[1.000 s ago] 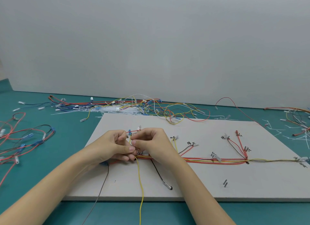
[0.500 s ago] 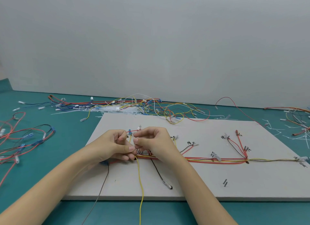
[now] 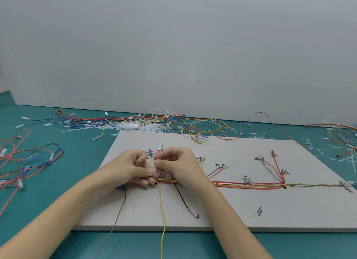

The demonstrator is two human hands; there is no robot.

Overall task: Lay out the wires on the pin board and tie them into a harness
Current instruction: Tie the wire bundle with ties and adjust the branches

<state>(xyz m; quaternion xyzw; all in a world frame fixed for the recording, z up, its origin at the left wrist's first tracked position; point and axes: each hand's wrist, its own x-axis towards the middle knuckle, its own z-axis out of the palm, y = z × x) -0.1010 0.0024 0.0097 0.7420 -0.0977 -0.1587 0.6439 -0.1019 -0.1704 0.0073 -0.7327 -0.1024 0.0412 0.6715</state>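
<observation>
Your right hand point(image 3: 179, 165) has lifted slightly off the wire bundle point(image 3: 241, 184) since a second ago — likely cinching a tie. Both thumbs and forefingers pinch together at the yellow wire point(image 3: 162, 206); your left hand point(image 3: 131, 168) is curled beside it. The pin board point(image 3: 251, 218) carries handwritten marks — too small to read.

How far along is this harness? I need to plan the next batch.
Done: the main bundle lies routed across the pin board, with branches fanned to labelled pins. In hand: the left hand and right hand pinch at the bundle's left end, probably tying there. Left: the yellow wire and black wire trail loose.
</observation>
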